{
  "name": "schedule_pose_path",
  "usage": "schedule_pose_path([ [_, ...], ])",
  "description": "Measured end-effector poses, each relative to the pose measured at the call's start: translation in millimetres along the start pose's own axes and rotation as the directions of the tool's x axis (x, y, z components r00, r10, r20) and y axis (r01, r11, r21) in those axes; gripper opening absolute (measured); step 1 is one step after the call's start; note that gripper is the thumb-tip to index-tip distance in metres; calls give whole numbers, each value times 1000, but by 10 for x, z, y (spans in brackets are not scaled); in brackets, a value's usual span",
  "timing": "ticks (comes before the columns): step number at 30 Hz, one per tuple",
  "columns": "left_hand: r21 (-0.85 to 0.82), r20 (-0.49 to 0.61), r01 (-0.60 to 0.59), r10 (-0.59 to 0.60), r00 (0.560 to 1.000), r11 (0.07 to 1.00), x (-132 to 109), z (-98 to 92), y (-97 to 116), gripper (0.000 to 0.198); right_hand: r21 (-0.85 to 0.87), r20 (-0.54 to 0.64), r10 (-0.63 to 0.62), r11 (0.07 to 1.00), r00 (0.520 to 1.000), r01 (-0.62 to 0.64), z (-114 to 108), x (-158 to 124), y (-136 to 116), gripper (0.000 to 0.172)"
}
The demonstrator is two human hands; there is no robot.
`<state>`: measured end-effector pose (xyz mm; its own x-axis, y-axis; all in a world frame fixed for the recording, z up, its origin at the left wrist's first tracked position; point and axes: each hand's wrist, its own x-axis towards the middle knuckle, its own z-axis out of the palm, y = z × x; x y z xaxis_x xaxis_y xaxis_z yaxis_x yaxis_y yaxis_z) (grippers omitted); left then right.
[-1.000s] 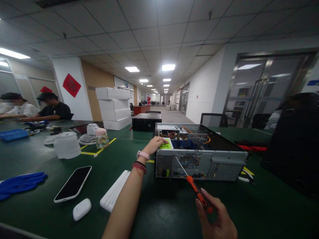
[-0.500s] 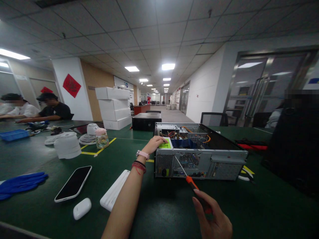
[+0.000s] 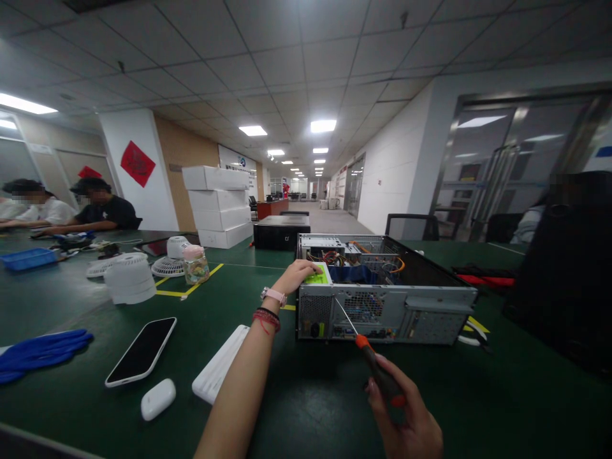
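Observation:
An opened computer case (image 3: 392, 299) lies on the green table, its perforated metal panel facing me. My left hand (image 3: 299, 275) rests on the power supply with the yellow-green label (image 3: 321, 274) at the case's near left corner; its fingers are bent and partly hidden. In my right hand (image 3: 406, 405) is a screwdriver (image 3: 377, 373) with a dark and orange handle, held between thumb and fingers. Its thin shaft slants up to the left, and the tip is at the panel just right of the power supply. Cables show inside the case.
A white power bank (image 3: 222, 363), a phone (image 3: 142, 352), an earbud case (image 3: 159, 399) and a blue glove (image 3: 45, 352) lie left. Beyond are a jar (image 3: 196, 266), white fans and boxes (image 3: 222, 217). People sit far left; a dark shape (image 3: 564, 274) stands right.
The fingers of my right hand have shifted on the screwdriver handle, exposing more of it, and the handle has moved slightly up. My left hand has stayed on the power supply.

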<state>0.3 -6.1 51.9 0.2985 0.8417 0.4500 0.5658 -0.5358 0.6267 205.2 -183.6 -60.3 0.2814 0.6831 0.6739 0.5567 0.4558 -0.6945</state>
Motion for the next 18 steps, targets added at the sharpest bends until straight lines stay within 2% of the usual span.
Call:
schedule_pose_path([
  [5, 2, 1, 9, -9, 1000, 1000, -7, -4, 24, 36, -3, -1, 50, 999, 999, -50, -13, 3, 0, 38],
  [18, 17, 7, -20, 20, 1000, 1000, 8, 11, -47, 38, 0, -72, 30, 1000, 997, -30, -23, 61, -37, 41],
])
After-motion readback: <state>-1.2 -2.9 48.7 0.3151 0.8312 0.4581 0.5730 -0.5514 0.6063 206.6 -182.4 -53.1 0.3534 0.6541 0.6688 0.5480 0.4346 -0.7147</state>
